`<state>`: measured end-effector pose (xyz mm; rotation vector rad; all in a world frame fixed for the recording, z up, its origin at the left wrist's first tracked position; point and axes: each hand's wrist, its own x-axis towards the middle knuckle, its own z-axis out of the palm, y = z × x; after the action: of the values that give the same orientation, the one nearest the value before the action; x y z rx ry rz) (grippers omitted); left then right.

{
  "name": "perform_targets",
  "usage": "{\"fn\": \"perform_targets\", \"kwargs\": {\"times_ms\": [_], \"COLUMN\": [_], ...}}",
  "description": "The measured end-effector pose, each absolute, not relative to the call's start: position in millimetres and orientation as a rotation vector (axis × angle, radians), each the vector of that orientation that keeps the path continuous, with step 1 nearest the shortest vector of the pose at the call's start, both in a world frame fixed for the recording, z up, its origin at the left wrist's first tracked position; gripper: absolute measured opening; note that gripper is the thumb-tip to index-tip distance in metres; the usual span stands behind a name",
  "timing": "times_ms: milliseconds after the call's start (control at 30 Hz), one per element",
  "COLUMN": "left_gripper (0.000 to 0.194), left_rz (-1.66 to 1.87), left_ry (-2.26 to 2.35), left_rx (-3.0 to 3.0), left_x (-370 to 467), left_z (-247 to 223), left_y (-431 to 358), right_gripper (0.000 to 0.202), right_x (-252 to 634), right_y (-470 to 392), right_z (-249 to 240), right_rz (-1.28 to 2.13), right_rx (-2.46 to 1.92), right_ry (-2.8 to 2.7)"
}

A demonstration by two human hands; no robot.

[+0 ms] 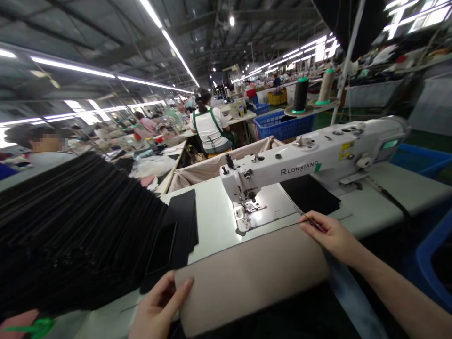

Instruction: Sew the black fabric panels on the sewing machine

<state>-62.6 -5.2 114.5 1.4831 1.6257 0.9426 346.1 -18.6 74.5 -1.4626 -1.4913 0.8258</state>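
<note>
A beige fabric panel (250,278) with a dark edge spans the space between my hands at the table's front. My left hand (164,299) pinches its left end, thumb on top. At the far upper corner, my right hand (323,230) grips the panel along with a thin pointed metal tool (296,207). Just beyond the panel stands a white sewing machine (282,162), its needle area lit. Black fabric pieces (310,193) lie under the machine's arm.
A tall stack of black pieces (77,235) fills the left, beside a dark phone (162,247) on more black pieces. Thread cones (300,96) stand behind the machine. Blue baskets (282,123) and a seated person (210,125) are farther back.
</note>
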Motion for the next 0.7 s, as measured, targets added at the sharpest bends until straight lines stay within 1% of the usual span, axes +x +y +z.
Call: {"fn": "perform_targets", "kwargs": {"times_ms": [133, 267, 367, 500, 567, 633, 700], "left_gripper": [0.05, 0.057, 0.057, 0.048, 0.046, 0.048, 0.051], "left_rz": [1.022, 1.035, 1.031, 1.035, 1.045, 1.061, 1.14], "left_ry": [1.468, 1.352, 1.298, 1.263, 1.265, 1.304, 1.408], "left_rx": [1.07, 1.015, 1.038, 1.095, 1.122, 1.172, 1.281], "left_x": [-42, -37, -33, -26, -24, -28, -40], "left_z": [127, 132, 140, 146, 151, 165, 195], "left_y": [-9, -11, -15, -20, -21, -19, -17], "right_gripper": [0.028, 0.032, 0.033, 0.031, 0.03, 0.029, 0.032], "right_x": [348, 353, 358, 364, 366, 367, 367], "right_y": [-22, -26, -28, -28, -26, -24, -19], "right_z": [84, 86, 81, 70, 67, 67, 70], "right_rz": [0.995, 1.033, 1.045, 1.067, 1.083, 1.031, 0.891], "right_rx": [-1.443, -1.458, -1.484, -1.463, -1.463, -1.463, -1.451], "right_ry": [-1.391, -1.343, -1.3, -1.293, -1.311, -1.353, -1.434]}}
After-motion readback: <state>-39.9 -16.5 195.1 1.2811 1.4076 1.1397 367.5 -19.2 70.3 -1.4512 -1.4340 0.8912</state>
